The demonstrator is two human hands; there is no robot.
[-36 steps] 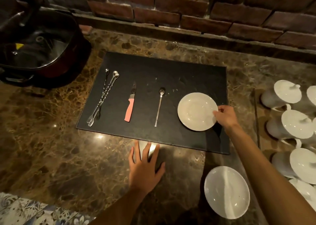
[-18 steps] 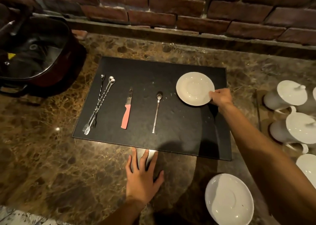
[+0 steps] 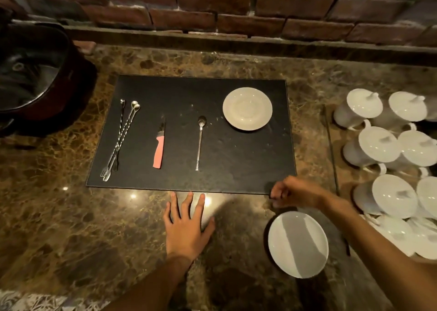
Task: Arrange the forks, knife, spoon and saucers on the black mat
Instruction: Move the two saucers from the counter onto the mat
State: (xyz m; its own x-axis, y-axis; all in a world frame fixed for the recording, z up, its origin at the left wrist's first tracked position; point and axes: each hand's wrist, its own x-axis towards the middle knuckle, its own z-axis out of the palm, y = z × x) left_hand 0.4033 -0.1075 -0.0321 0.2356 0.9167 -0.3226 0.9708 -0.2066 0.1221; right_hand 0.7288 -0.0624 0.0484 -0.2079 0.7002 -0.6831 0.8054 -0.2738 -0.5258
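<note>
**Second saucer next**

The desk (image 3: 71, 216) is dark marble, and on it lies the mat (image 3: 236, 164), square to the brick wall (image 3: 212, 14). To my right stands a crowd of white lidded cups (image 3: 378, 145); to my left a dark pot (image 3: 35, 81).

One saucer (image 3: 247, 108) sits on the mat at its far right corner. The other saucer (image 3: 298, 244) lies off the mat on the bare desk, near me, just below my right hand (image 3: 293, 192).

That right hand hovers at the mat's near right corner, fingers loosely curled and holding nothing. My left hand (image 3: 186, 225) lies flat on the desk, fingers spread, empty, just short of the mat's near edge.

The knife (image 3: 159, 148), spoon (image 3: 200, 142) and forks (image 3: 119, 140) lie on the mat in a row, handles toward me, the forks bunched together at the left.

I judge the step is to fetch the near saucer. I should pinch its rim, lift it clear of the desk rather than drag it, and set it on the bare mat below the first, apart from the spoon
</note>
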